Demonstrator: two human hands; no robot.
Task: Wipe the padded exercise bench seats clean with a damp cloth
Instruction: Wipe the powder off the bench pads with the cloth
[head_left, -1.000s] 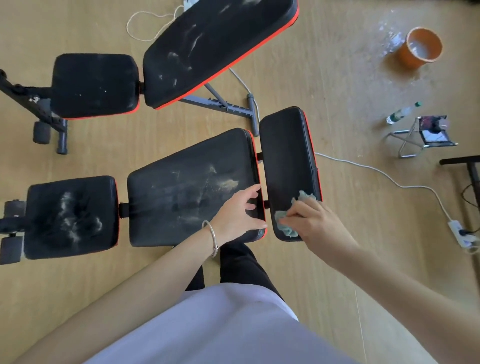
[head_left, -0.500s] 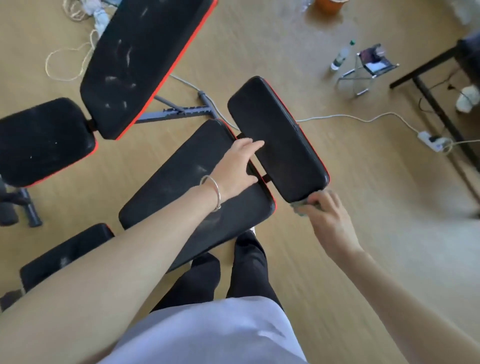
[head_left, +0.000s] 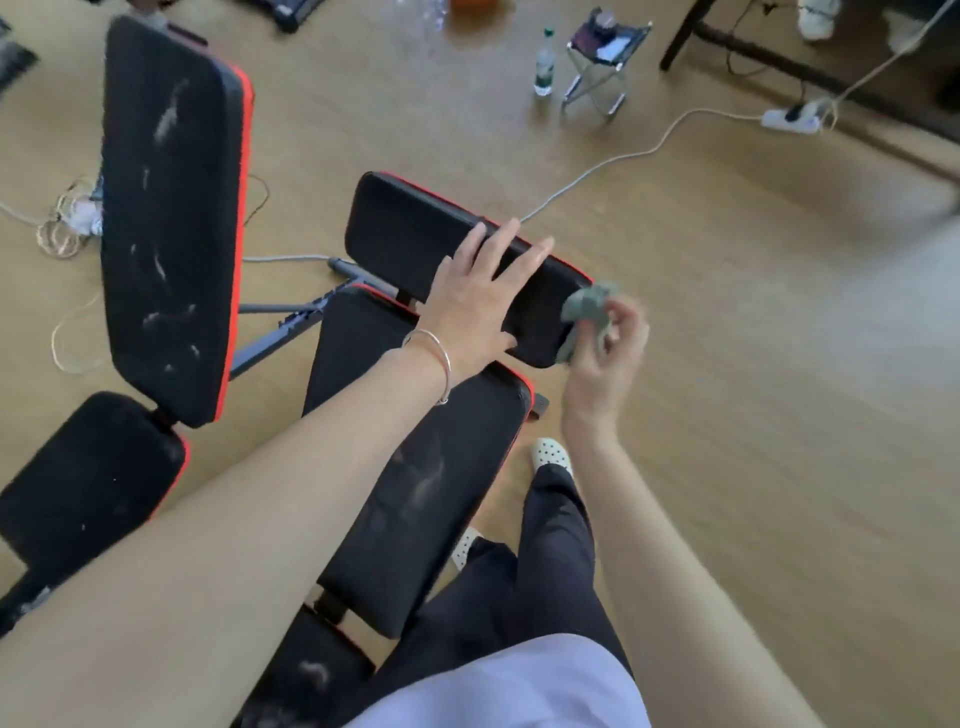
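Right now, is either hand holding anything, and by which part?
The right hand pinches the crumpled grey-green cloth by its bunched edge, in the fingertips. The left hand holds nothing; it rests flat, fingers straight, on the small end pad.

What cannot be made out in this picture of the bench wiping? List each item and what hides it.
- Head view: the cloth in the right hand is motion-blurred; contact with the end pad is unclear.
- The left hand covers part of that pad.
- The left forearm hides much of the long pad.
- The orange bucket is cut by the top edge.
- The bottle label is too small.
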